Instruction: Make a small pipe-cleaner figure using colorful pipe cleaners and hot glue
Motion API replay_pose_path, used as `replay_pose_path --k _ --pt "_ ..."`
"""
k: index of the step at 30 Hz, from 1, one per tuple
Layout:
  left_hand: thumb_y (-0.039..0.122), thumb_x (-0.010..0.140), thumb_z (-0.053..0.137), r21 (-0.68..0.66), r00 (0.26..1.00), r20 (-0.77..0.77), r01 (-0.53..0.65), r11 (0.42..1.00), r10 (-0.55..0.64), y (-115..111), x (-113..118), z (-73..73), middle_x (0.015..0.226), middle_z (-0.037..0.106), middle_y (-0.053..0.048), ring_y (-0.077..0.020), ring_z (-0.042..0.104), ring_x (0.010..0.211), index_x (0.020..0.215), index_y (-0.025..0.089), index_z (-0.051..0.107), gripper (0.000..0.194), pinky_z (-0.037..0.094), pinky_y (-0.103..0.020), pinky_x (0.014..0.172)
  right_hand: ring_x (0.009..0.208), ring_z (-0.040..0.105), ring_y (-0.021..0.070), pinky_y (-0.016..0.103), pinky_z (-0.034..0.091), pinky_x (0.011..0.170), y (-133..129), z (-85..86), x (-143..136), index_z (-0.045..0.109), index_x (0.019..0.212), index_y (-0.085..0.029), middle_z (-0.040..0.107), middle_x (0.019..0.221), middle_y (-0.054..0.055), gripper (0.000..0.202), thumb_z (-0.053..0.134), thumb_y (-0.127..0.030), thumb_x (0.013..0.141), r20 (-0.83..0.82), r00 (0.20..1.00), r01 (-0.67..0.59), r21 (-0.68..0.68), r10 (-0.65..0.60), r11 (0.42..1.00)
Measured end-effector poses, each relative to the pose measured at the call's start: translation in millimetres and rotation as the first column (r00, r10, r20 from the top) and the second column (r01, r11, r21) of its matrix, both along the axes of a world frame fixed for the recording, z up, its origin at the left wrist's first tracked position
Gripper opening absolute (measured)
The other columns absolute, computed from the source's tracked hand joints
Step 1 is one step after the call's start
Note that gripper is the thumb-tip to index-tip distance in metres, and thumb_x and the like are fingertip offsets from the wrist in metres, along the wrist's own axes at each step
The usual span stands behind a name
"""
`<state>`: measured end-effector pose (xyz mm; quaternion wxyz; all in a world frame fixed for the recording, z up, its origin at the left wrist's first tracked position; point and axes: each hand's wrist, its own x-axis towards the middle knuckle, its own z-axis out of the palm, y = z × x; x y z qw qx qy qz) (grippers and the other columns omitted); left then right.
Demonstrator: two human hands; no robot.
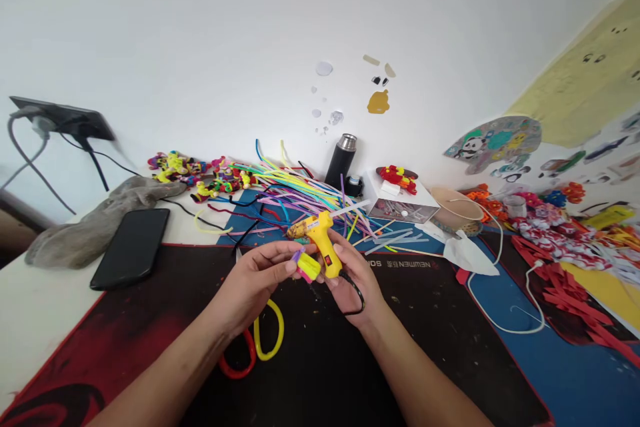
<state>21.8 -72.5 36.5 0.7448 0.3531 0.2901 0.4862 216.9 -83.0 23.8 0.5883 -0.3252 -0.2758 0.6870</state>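
- The head view shows a white wall (225,27) behind a desk, and on the desk lies a black and red mat (125,327) with a blue part on its right side.
- Over the middle of the mat, the right hand (353,280) is closed around the handle of a yellow glue gun (320,240); the nozzle of the gun points to the left and a little away from the person, and its black cord (357,297) hangs in a loop under the hand.
- The left hand (255,280) pinches a small yellow and pink piece (307,267) between the thumb and the fingertips, and this piece is just beside the gun handle, maybe touching it.
- Under the left wrist, scissors (260,343) with one red and one yellow handle loop lie flat on the mat.
- Behind the hands there is a big loose pile of coloured pipe cleaners (290,190), and some clear glue sticks (395,237) lie to the right of it.
- A dark thermos bottle (341,159) stands upright near the wall, behind the pile.
- At the left, a black phone (131,247) lies face up, partly on the mat edge, and next to it is a grey cloth (95,220).
- A power strip (63,119) with plugs sits at the far left by the wall.
- At the right side of the desk, red paper strips (575,297) and small red and white flowers (555,227) are spread, and a white cable (500,320) curves over the blue part.
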Motion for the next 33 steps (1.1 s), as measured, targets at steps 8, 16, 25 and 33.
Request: replay_pose_path --k 8,16,25,33 --pt "0.031 0.065 0.103 -0.074 1.000 0.007 -0.002 0.997 0.003 1 0 -2.0 0.106 0.087 -0.012 -0.0164 0.075 0.079 0.095 0.019 0.089 0.035 0.060 -0.026 0.079 0.066 0.067 0.0158 0.024 0.050 0.055 -2 4.1 -3 0.078 0.126 -0.020 0.080 0.090 0.006 0.052 0.093 -0.036 0.078 0.085 0.996 0.041 -0.067 -0.035 0.997" --pt "0.029 0.064 0.104 -0.085 0.998 0.055 -0.024 0.996 0.028 2 0 -2.7 0.113 0.086 -0.013 -0.0174 0.077 0.084 0.095 0.019 0.089 0.035 0.061 -0.024 0.080 0.061 0.063 0.0146 0.023 0.046 0.049 3 5.0 -7 0.079 0.121 -0.022 0.076 0.081 0.002 0.050 0.093 -0.037 0.076 0.098 0.994 0.044 0.003 -0.044 0.999" --pt "0.032 0.063 0.104 -0.061 0.999 0.020 -0.030 0.998 0.032 -1 0 1.3 0.117 0.085 -0.012 -0.0162 0.075 0.078 0.092 0.021 0.090 0.035 0.061 -0.028 0.078 0.063 0.063 0.0142 0.021 0.049 0.049 8 9.7 -10 0.078 0.115 -0.021 0.076 0.081 0.002 0.044 0.093 -0.036 0.076 0.075 0.997 0.023 -0.008 -0.022 1.000" --pt "0.033 0.068 0.100 -0.002 1.000 -0.016 -0.022 1.000 0.022 -1 -1 1.3 0.126 0.083 -0.014 -0.0260 0.079 0.094 0.096 0.022 0.088 0.032 0.062 -0.036 0.085 0.071 0.073 0.0196 0.028 0.058 0.060 9 7.7 -9 0.074 0.120 -0.025 0.079 0.085 0.001 0.053 0.096 -0.038 0.074 0.067 0.997 0.026 -0.044 -0.023 0.999"
